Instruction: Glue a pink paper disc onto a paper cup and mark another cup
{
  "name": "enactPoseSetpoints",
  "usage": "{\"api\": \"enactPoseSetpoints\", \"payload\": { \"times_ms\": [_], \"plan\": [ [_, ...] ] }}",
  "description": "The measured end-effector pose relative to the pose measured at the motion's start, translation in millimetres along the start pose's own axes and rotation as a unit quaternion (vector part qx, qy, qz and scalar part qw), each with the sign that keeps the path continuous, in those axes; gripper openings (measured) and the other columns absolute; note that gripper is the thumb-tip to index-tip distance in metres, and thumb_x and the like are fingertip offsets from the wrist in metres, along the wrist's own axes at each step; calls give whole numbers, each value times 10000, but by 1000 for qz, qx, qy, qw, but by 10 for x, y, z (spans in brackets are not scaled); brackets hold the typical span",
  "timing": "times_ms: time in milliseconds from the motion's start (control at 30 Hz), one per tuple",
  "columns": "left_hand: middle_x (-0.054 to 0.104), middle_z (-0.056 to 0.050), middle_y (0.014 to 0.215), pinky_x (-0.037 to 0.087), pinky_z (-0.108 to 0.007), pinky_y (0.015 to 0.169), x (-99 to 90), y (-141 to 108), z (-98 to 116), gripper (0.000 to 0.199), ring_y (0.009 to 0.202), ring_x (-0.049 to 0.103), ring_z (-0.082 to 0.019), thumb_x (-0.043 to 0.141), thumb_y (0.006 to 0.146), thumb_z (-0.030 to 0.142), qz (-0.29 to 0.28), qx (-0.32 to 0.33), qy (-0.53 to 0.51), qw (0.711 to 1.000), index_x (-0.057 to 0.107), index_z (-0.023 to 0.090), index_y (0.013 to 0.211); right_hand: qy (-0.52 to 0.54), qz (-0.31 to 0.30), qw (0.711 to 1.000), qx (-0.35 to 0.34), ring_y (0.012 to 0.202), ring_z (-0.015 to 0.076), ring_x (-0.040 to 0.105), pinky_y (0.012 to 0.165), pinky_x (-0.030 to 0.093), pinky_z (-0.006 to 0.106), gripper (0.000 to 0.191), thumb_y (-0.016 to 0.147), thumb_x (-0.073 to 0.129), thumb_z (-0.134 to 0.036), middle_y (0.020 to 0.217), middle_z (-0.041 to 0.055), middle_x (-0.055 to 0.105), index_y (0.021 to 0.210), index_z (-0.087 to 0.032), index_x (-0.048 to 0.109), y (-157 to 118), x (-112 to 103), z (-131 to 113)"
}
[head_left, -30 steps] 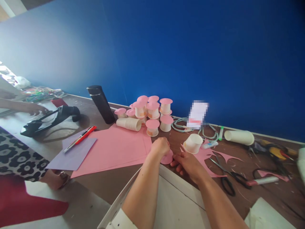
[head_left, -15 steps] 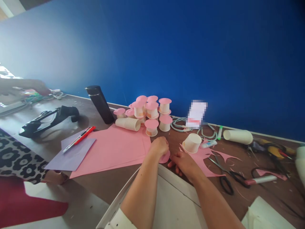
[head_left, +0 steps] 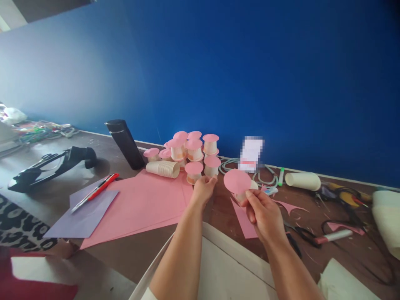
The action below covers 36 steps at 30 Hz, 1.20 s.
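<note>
A pink paper circle is pinched by its lower right edge in my right hand, thumb on the near face. Behind it, a white paper cup shows only in part. My left hand has its fingers curled together just in front of the grouped cups; whatever it may hold is hidden. Closest to it are a white cup topped with a pink disc and another pink-topped cup. More such cups stand stacked behind. A nested stack of paper cups lies sideways to the left.
Pink paper sheets and a lilac sheet with a red cutter lie left. A black flask and tape dispenser stand beyond. Scissors, pink offcuts, cables and a glue stick are at right.
My right hand has risen and now holds up the pink circle that was on the table under my left hand. My left hand has moved forward towards the cups. The view shifted slightly.
</note>
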<state>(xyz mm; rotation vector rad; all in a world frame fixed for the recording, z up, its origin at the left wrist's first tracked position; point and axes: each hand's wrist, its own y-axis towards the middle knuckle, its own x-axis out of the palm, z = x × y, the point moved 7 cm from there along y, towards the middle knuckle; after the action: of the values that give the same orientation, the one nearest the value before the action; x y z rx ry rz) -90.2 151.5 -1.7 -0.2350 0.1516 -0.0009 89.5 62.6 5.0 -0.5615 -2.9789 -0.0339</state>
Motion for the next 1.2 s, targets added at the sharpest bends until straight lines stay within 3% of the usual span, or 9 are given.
{"api": "enactPoseSetpoints", "payload": {
  "times_ms": [100,167,267,500,633,733,833,933,1200],
  "plan": [
    [672,-82,987,480,-244,670,344,-150,-10,324,759,611,-122,655,793,441,-144,-73,-266,950,651,158,950,54,36,997,-35,354,18,347,360,249,187,309,776,657,-478,659,-37,624,819,-190,555,35,-105,-31],
    [672,-77,933,483,-232,652,502,-253,22,332,725,608,-110,730,735,408,-199,-92,-335,917,663,143,925,65,51,996,-41,355,20,350,365,261,186,296,784,655,-468,646,-43,615,822,-194,547,50,-137,-21],
    [663,-60,831,469,-209,621,640,-343,13,276,699,599,-101,781,691,309,-229,-111,-368,895,668,120,857,57,60,996,-47,356,25,357,360,259,186,308,784,650,-482,637,-42,612,824,-194,546,51,-137,-19],
    [597,-7,694,458,-187,600,717,-365,61,183,620,557,-73,759,702,224,-241,-91,-441,860,630,114,771,-13,64,997,-42,358,44,374,354,281,199,381,775,619,-560,646,-25,619,855,-193,552,13,-128,-105],
    [584,-2,688,452,-164,575,633,-295,59,134,615,553,-61,721,734,173,-181,-106,-490,846,619,119,801,-18,181,980,-76,456,81,454,417,367,208,431,775,609,-564,710,-1,606,977,-190,538,52,-440,-198],
    [585,1,713,447,-156,562,614,-257,48,127,633,565,-58,707,742,149,-161,-105,-525,829,600,133,809,-57,241,962,-116,732,153,582,600,474,254,596,715,672,-541,932,78,610,1140,-162,495,119,-653,-203],
    [578,5,716,447,-156,557,656,-245,12,133,632,565,-57,712,743,156,-164,-106,-534,822,594,141,802,-209,202,947,-139,1025,246,551,809,475,350,831,651,708,-566,1215,160,526,1315,-155,426,219,-622,-126],
    [574,1,713,450,-158,560,698,-239,-23,111,635,564,-60,702,757,158,-173,-110,-541,815,602,136,800,-347,139,910,-180,1155,328,470,956,379,471,896,627,692,-624,1251,187,508,1331,-134,431,275,-457,-26],
    [560,11,721,424,-150,542,588,-185,6,118,634,544,-51,710,749,145,-167,-95,-568,800,601,141,795,-467,98,868,-136,1215,343,430,997,316,489,774,643,667,-560,1274,169,502,1278,-164,470,366,-364,157]
  ]
}}
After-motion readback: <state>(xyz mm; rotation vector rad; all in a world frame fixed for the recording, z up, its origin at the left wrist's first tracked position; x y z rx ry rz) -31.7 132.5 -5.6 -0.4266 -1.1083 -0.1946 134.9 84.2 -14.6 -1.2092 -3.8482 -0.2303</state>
